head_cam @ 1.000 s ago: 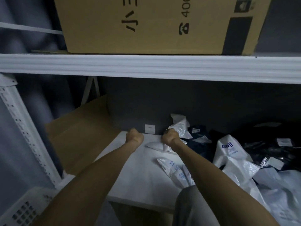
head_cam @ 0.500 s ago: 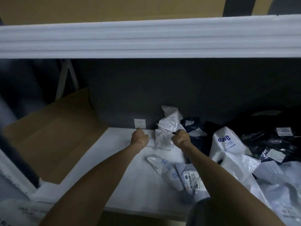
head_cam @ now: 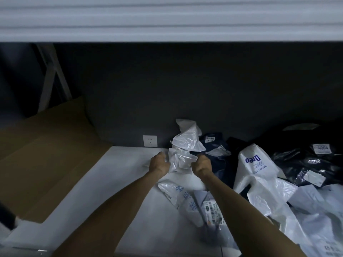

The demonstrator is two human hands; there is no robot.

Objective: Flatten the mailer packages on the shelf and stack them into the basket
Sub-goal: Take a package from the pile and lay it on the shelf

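Grip on both sides of the crumpled white mailer (head_cam: 181, 160), far back on the shelf (head_cam: 120, 164).
Head view: the left hand (head_cam: 159, 163) and the right hand (head_cam: 201, 164) each curl round one edge of the bag, likely to pull it wide and smooth it flat on the bare shelf. The pile of other mailers (head_cam: 259, 182) lies just to the right. No basket shows.
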